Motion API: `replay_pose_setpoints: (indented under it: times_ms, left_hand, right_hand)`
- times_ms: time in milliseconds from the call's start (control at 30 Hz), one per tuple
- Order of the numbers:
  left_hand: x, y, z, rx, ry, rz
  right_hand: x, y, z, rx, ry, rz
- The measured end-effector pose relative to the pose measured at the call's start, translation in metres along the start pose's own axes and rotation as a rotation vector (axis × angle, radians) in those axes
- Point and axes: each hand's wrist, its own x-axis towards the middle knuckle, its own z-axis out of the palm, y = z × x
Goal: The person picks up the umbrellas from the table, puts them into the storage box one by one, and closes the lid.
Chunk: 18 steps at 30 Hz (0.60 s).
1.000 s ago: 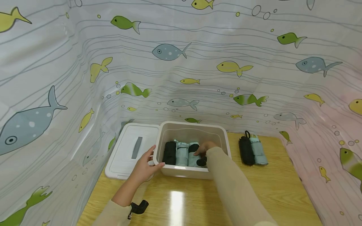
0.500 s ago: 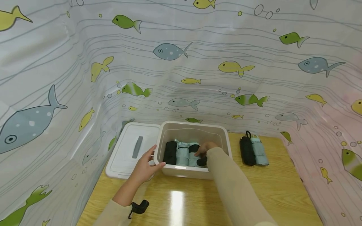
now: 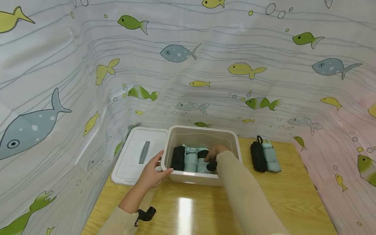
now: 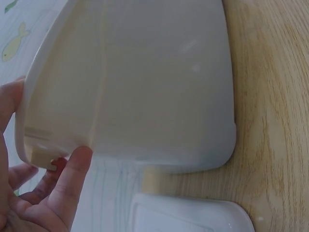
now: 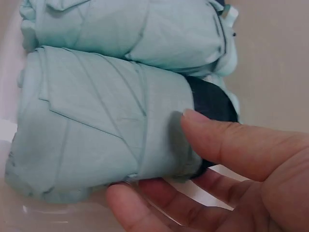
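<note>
In the head view, a light grey plastic storage box (image 3: 194, 179) holds folded umbrellas lying side by side. Its left front corner is held by my left hand (image 3: 151, 174), thumb at the rim and fingers round the side; the left wrist view shows the box's outer wall (image 4: 154, 87). Inside the box, my right hand (image 3: 216, 152) grips the rightmost mint umbrella (image 5: 96, 121), which has a black band near one end, thumb on top and fingers along its side. Beside it lie another mint umbrella (image 3: 191, 161) and a black umbrella (image 3: 178, 158).
Left of the box lies a white lid (image 3: 127, 163) with a grey handle. On the wooden table (image 3: 282, 192) to the right rest a black umbrella (image 3: 258, 156) and a mint one (image 3: 272, 158), side by side. A fish-patterned curtain (image 3: 205, 65) surrounds the table.
The head view has shifted slightly, so everything sits a little further right. Both hands keep their places on the box and the mint umbrella.
</note>
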Motion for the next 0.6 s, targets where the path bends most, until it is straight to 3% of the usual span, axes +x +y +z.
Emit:
replay_pose_setpoints:
  times_ms: [200,333,600]
  left_hand:
    - [0.000,0.000,-0.001,-0.002,-0.005,0.006]
    - [-0.001,0.000,-0.001,0.000,-0.003,0.002]
    - [-0.001,0.001,-0.001,-0.004,-0.003,0.010]
  right_hand:
    - [-0.013,-0.006,-0.011,0.070,0.012,0.027]
    - [-0.020,-0.010,-0.019,0.052,0.037,-0.001]
    - [-0.041,-0.022,-0.033,0.000,-0.060,-0.103]
